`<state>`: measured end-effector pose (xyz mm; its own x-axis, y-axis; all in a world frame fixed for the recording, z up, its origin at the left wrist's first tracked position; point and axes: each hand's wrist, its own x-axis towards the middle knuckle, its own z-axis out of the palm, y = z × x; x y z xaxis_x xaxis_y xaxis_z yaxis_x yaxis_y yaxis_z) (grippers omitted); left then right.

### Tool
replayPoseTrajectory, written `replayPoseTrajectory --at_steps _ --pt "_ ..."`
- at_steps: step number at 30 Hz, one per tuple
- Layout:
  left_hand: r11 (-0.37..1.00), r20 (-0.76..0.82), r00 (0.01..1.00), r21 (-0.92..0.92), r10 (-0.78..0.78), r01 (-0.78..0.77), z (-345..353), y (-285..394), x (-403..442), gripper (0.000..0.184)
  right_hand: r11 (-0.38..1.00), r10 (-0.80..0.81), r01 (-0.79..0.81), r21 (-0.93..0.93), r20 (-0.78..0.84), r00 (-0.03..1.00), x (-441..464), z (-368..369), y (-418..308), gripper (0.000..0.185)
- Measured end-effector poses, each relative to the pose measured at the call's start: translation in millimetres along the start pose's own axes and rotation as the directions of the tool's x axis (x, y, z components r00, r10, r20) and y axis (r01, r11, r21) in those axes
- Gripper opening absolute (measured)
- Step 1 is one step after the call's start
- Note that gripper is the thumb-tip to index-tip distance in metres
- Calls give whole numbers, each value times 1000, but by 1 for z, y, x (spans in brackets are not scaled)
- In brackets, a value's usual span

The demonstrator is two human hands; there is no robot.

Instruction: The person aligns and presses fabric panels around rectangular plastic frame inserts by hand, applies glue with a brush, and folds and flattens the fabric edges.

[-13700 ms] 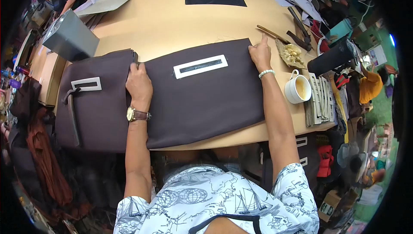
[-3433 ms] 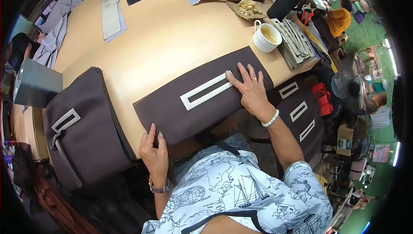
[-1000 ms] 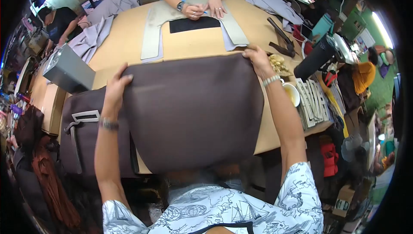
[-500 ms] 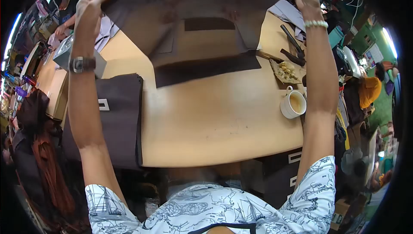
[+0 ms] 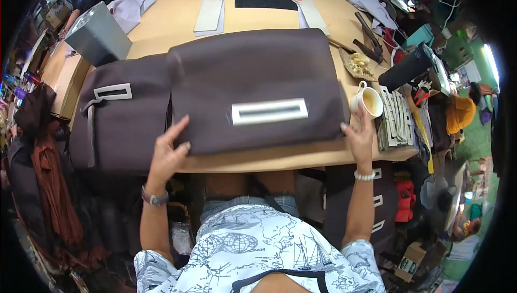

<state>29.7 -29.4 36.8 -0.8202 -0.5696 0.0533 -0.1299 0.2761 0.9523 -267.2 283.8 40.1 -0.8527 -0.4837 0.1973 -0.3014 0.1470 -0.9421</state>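
Brought dark-brown panel [image 5: 253,72] down from mid-air to counter's [image 5: 301,158] near edge. Resting left hand [image 5: 167,157] and right hand [image 5: 360,139] by its near corners, with grip splayed, clasping nothing. Cannot read carton label [image 5: 405,264].

The brown panel [image 5: 256,69], raised toward twelve o'clock before, is now down, white frame [image 5: 269,119] showing; left hand [image 5: 168,156] dropped to its eight o'clock, right hand [image 5: 360,138] to its four
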Motion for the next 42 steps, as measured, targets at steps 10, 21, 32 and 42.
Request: replayPoseTrajectory --at_steps 10,21,32,42 --pt "985 27 986 54 -164 163 29 4 -44 48 970 77 -102 -221 -123 989 -58 -7 11 72" --pt "877 -250 934 467 254 -113 21 -26 132 32 878 -334 239 -415 -174 926 120 56 38 70" --pt "805 -337 926 590 169 67 17 -45 212 22 898 -194 77 -434 -231 954 211 97 75 73" --pt "774 -422 903 599 86 205 13 -52 234 15 888 -171 61 -455 -203 964 231 108 65 74"
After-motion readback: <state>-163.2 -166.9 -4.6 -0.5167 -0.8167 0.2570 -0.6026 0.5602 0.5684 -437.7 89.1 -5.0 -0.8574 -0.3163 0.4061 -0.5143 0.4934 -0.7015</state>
